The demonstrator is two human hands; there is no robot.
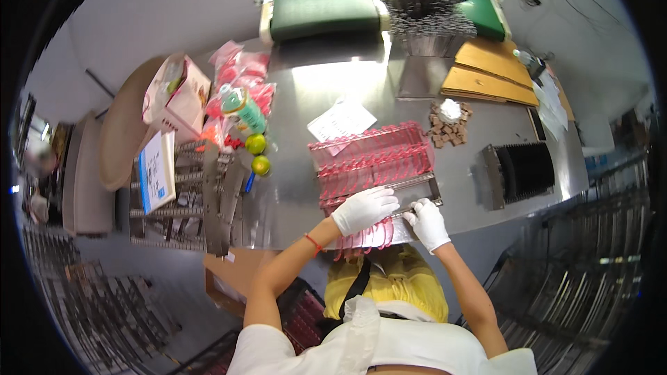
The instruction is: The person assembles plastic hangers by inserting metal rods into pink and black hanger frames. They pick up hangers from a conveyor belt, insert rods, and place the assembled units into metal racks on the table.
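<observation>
A metal rack (pixel 436 193) holding rows of pink, hook-like plastic pieces (pixel 375 160) lies at the near edge of the steel table. My left hand (pixel 366 210), in a white glove, rests palm down over the nearer rows, its fingers stretched toward the right. What lies beneath that palm is hidden. At the rack's near right corner, my gloved right hand (pixel 428 224) has its fingers bent and closed around the end of a thin metal bar (pixel 406 211). More pink pieces hang over the table edge below my hands.
Beyond the rack lies a paper sheet (pixel 342 119). Left are a green bottle (pixel 243 110), two green-orange fruits (pixel 256 144), pink bagged pieces (pixel 240 66) and a notepad (pixel 157 172). Right are small brown blocks (pixel 448 133), a black-covered rack (pixel 524 171) and cardboard (pixel 490 73).
</observation>
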